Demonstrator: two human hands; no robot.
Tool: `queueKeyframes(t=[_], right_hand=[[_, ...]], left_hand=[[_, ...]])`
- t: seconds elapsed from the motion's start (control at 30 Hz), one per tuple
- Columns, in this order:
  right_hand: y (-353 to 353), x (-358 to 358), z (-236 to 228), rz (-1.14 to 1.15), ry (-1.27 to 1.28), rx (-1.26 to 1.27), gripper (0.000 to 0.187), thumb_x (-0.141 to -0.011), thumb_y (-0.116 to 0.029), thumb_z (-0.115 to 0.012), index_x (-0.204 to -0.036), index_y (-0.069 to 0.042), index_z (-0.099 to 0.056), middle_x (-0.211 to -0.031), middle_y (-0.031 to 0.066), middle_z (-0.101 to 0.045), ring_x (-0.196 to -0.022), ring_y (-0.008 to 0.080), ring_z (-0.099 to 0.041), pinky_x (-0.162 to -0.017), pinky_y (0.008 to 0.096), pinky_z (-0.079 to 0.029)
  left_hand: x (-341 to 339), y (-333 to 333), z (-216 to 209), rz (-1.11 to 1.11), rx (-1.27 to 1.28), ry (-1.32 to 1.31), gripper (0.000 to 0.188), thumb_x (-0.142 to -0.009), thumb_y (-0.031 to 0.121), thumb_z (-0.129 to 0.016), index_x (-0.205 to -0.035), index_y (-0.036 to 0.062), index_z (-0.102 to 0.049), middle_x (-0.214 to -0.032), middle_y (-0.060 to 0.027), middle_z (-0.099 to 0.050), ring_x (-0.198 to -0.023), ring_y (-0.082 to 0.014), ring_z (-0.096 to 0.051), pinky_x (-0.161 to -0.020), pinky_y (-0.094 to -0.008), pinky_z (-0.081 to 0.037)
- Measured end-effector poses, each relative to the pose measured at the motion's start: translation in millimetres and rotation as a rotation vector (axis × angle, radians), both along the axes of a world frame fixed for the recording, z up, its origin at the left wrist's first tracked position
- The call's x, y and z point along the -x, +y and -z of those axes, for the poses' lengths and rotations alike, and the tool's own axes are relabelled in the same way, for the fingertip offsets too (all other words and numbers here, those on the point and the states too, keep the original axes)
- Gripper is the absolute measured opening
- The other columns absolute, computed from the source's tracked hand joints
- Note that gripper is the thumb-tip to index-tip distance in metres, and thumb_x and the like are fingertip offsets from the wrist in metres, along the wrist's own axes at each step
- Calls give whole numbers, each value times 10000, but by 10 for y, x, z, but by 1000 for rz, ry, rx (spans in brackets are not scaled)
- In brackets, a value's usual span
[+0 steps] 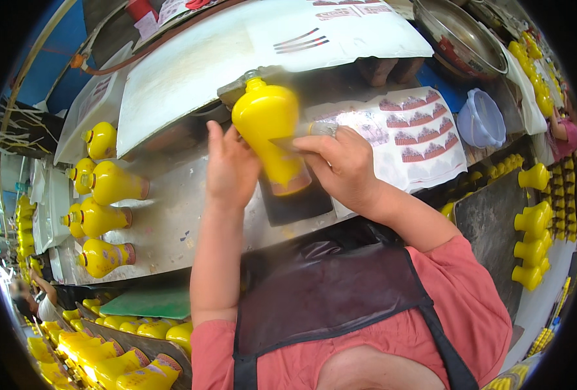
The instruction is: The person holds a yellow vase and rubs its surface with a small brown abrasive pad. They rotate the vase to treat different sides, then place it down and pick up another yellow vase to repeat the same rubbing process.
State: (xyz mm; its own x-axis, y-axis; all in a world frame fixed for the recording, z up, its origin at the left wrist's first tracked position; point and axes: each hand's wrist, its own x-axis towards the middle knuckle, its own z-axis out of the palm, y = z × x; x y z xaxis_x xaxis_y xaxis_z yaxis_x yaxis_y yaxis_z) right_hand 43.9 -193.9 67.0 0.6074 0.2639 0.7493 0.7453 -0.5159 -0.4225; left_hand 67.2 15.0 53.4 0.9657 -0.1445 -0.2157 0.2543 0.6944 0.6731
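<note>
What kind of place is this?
Probably a small factory's labelling bench: many alike yellow bottles lie on a metal table, sticker sheets wait nearby, and both hands work on one bottle.

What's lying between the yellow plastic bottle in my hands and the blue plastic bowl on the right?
In the head view, a white sheet of red labels lies between the yellow plastic bottle and the blue plastic bowl.

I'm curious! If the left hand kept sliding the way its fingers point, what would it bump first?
Probably the raised white board behind the bench; the left hand, touching the yellow bottle, points up-picture toward it. Depth is unclear.
</note>
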Motion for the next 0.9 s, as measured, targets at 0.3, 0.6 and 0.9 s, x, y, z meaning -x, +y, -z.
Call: queueKeyframes(t=[0.3, 0.6, 0.9], right_hand=[[-298, 140, 230, -181, 501, -299, 231, -863, 2, -736, -1083, -65, -715, -991, 79, -722, -847, 185, -686, -752, 318, -549], [-581, -95, 257, -181, 1240, -669, 200, -1003, -125, -583, -1136, -21, -691, -1039, 17, -672, -990, 79, -583, -898, 244, -461], [-327, -90, 147, -183, 1021, -210, 308, -946, -109, -551, -1221, -36, -672, -647, 10, -595, -597, 57, -555, -595, 262, -481]], left_hand=[[19, 67, -11, -157, -157, 73, 754, -1088, 611, -276, -1518, 6, -405, -1400, -182, -560, -1347, -323, -500, -1185, -493, -353], [-100, -141, 71, -16, -26, 57, 627, -1130, 504, -215, -1477, 47, -468, -1447, -119, -577, -1341, -264, -548, -1149, -455, -424], [-87, -134, 118, -47, -3, 68, 651, -1116, 535, -263, -1481, 37, -469, -1450, -148, -582, -1341, -314, -553, -1154, -467, -413]])
